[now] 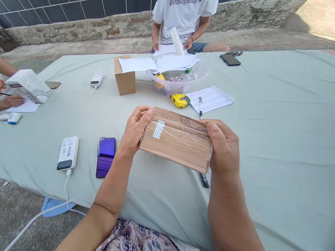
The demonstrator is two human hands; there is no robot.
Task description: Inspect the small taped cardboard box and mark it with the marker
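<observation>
A flat brown cardboard parcel [178, 139], wrapped in clear tape with a small white-and-blue sticker and pen scribbles on top, is held above the table between both my hands. My left hand [134, 129] grips its left end, thumb on the top edge. At the right end my right hand [223, 146] is wrapped around it, thumb on top. A dark pen [205, 180] lies on the cloth under the parcel's right corner.
A pale green cloth [274, 115] covers the table. On it are a white power bank [68, 152], a purple phone [105, 157], a yellow tape measure [180, 100], a printed sheet with a pen [210, 99], a small cardboard box [125, 78] and a clear bowl [178, 82]. A person in a white shirt [183, 17] sits opposite.
</observation>
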